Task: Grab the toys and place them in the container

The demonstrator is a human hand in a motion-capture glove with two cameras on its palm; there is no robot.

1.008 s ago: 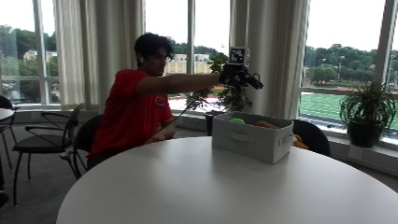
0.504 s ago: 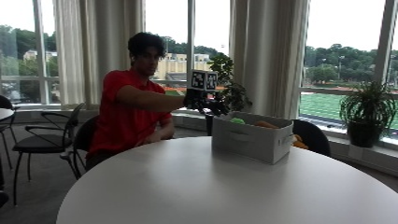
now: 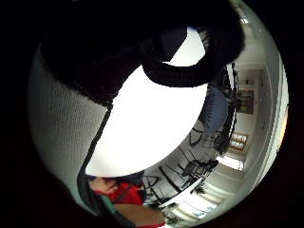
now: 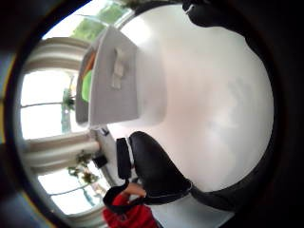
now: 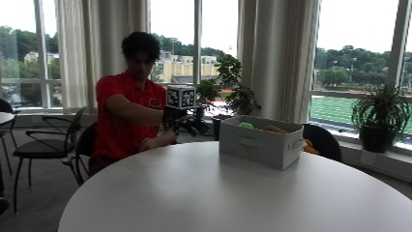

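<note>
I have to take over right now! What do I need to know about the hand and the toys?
Gloved right hand: raised above the near edge of the table, in front of the person's chest, holding nothing that shows.
Container: grey bin on the table, away from the hand.
Toys: a green toy and an orange toy poke above the bin's rim, so they are in.
Left: no loose toys show on the table; look around before stopping.

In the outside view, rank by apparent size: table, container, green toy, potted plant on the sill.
1. table
2. container
3. potted plant, though it stands farther back, so its rank against the container is unsure
4. green toy, only partly showing
</note>
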